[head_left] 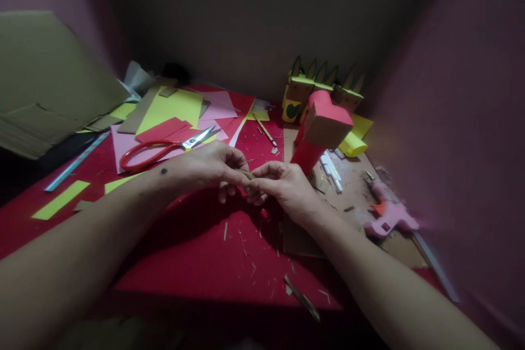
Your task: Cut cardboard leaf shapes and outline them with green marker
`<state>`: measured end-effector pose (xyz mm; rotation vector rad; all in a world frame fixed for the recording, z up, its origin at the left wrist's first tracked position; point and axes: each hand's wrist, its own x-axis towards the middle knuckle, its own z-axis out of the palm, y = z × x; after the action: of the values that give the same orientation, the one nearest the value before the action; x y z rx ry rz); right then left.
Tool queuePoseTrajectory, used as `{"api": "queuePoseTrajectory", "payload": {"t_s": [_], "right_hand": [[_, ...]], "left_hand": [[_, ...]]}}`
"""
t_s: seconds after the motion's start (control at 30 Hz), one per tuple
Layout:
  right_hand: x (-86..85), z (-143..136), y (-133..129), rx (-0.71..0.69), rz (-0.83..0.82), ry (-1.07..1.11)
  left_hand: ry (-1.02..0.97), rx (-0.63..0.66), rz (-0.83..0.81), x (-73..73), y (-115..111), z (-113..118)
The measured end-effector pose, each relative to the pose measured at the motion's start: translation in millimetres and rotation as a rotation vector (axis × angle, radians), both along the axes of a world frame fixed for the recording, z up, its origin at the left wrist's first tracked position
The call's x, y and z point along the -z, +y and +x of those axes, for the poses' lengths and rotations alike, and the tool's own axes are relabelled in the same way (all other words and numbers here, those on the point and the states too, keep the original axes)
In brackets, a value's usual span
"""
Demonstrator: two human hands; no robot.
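Both my hands meet over the middle of the red table [184, 262]. My left hand [217, 167] and my right hand [285, 186] pinch a small piece of brown cardboard [248, 175] between thumbs and fingers. Most of the piece is hidden by the fingers, so its full shape cannot be made out. Left of the hands, red-handled scissors [151, 156] lie with blades slightly apart on coloured paper. Just beyond my right hand stands a red paper tube [305, 156] topped by a cardboard-and-red-paper block [328, 126].
A pink glue gun [391, 216] lies at right on a cardboard sheet [301, 238]. Yellow-and-brown paper figures [295, 104] stand at the back. A pencil [264, 128], yellow sheets [172, 109], a striped ruler-like strip [76, 161] and scraps lie about. A large cardboard piece [49, 76] rises at left.
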<state>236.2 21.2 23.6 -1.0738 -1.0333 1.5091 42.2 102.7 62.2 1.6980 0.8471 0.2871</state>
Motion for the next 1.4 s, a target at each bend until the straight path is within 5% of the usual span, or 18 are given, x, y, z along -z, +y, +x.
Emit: {"api": "queuePoseTrajectory", "payload": {"t_s": [0.27, 0.67, 1.23, 1.4], "right_hand": [[2.1, 10, 11, 0.009, -0.111, 0.252], [6.2, 11, 10, -0.084, -0.123, 0.227], [1.3, 9, 8, -0.012, -0.042, 0.202], [-2.9, 3, 3, 0.092, 0.124, 0.153]], "left_hand": [[-0.148, 0.007, -0.016, 0.3, -6, 5], [-0.194, -0.007, 0.070, 6.5, -5, 6], [-0.424, -0.008, 0.117, 10.3, -13, 6], [-0.363, 0.037, 0.009, 5.0, -4, 5]]}}
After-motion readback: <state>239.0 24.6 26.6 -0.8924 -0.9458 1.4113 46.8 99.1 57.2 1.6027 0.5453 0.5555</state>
